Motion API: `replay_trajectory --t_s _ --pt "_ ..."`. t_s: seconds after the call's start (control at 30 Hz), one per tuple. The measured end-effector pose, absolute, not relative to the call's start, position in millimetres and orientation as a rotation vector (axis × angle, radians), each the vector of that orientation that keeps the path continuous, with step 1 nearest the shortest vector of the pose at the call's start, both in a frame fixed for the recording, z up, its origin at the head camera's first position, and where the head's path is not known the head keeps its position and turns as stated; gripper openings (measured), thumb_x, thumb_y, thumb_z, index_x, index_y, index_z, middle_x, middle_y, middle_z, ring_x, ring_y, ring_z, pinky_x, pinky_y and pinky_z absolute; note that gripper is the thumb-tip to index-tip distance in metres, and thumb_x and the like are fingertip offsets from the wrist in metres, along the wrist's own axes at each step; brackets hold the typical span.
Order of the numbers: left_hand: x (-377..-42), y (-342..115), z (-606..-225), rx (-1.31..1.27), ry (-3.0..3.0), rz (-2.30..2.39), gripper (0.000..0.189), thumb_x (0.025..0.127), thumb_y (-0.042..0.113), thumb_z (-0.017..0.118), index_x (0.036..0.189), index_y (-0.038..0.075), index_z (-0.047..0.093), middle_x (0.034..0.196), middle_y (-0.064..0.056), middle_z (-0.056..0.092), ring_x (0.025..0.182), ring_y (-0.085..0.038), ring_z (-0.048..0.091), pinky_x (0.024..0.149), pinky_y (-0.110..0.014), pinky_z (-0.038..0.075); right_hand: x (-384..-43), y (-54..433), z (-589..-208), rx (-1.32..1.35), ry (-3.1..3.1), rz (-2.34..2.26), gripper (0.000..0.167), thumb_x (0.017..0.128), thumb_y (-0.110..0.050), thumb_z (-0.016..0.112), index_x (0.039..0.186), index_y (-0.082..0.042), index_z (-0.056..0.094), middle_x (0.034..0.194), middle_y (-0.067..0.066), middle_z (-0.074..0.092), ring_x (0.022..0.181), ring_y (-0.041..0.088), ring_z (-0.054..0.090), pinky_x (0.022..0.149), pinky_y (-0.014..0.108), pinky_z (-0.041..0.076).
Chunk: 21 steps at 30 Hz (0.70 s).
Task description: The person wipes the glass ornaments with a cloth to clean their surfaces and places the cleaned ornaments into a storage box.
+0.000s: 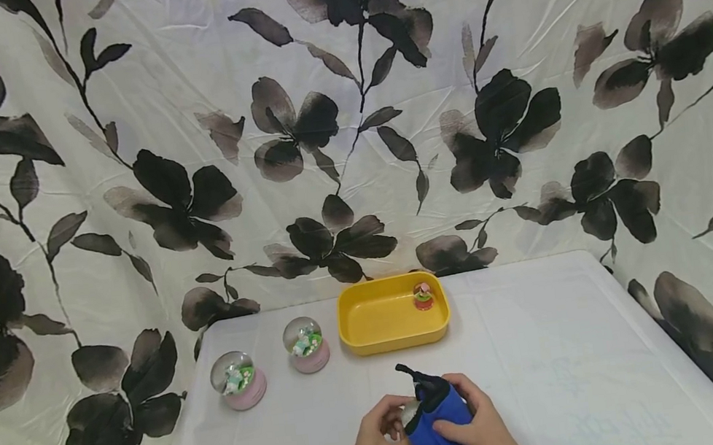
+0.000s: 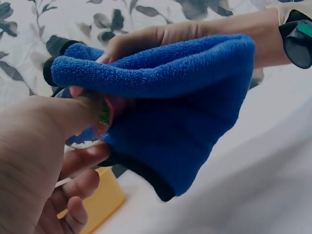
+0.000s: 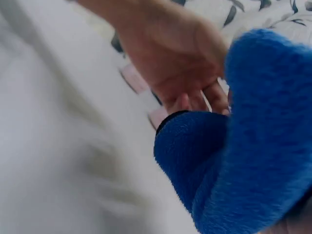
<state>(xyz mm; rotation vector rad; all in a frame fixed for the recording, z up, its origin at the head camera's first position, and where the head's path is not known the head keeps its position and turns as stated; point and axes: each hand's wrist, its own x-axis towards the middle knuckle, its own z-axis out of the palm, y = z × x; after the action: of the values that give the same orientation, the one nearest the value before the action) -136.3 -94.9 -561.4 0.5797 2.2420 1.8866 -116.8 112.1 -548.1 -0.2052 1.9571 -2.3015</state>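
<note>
Cloth with blue pile and black edging (image 1: 448, 438) is clamped in your right hand (image 1: 481, 425), thumb and fingers closed round its folds. Your left hand (image 1: 380, 431) pinches a snow globe (image 1: 410, 414), partly inside the fold, over the white table (image 1: 542, 348). Beyond your hands sits a yellow tray (image 1: 368, 322), a small red-based ornament (image 1: 423, 297) at its right end. Left of it stand one pink-based globe (image 1: 307, 345) and, farther left, a second pink-based globe (image 1: 239, 381).
</note>
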Motion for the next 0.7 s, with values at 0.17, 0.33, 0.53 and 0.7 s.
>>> replay_trajectory --t_s 0.17,0.33,0.53,0.7 --pt "-143.7 -85.3 -556.7 0.433 1.96 1.992 0.033 0.089 0.005 0.065 0.119 -0.002 0.055 0.086 -0.004 0.069 0.066 -0.007 0.055 0.06 -0.019 0.047 -123.2 115.2 -543.4 -0.277 2.053 -2.287 0.055 0.079 -0.001 0.075 0.127 -0.005 0.049 0.118 0.021 0.059 0.097 0.03 0.063 0.081 0.037 0.052" --pt "-146.6 -78.4 -553.4 0.357 1.786 2.096 0.037 0.096 0.014 0.061 0.123 -0.009 0.05 0.094 -0.006 0.07 0.07 -0.007 0.059 0.064 -0.02 0.051 -130.9 116.8 -543.8 -0.297 2.109 -2.305 0.056 0.078 -0.002 0.077 0.127 -0.007 0.051 0.117 0.019 0.061 0.1 0.03 0.062 0.083 0.036 0.052" --pt "-147.3 -76.8 -552.5 0.463 1.927 2.078 0.037 0.096 0.01 0.06 0.13 -0.001 0.051 0.098 -0.007 0.069 0.078 -0.009 0.058 0.066 -0.021 0.048 -137.9 116.4 -550.2 -0.137 2.005 -2.397 0.052 0.078 -0.003 0.076 0.125 -0.005 0.054 0.12 0.014 0.059 0.11 0.03 0.056 0.093 0.038 0.044" --pt "-150.5 -79.4 -547.7 0.563 2.325 1.808 0.043 0.088 0.008 0.067 0.129 0.02 0.058 0.093 0.004 0.063 0.081 -0.011 0.058 0.064 -0.022 0.047 -139.8 118.0 -552.7 0.035 1.763 -2.416 0.053 0.086 -0.009 0.069 0.133 -0.002 0.046 0.123 0.015 0.057 0.109 0.03 0.056 0.092 0.04 0.045"
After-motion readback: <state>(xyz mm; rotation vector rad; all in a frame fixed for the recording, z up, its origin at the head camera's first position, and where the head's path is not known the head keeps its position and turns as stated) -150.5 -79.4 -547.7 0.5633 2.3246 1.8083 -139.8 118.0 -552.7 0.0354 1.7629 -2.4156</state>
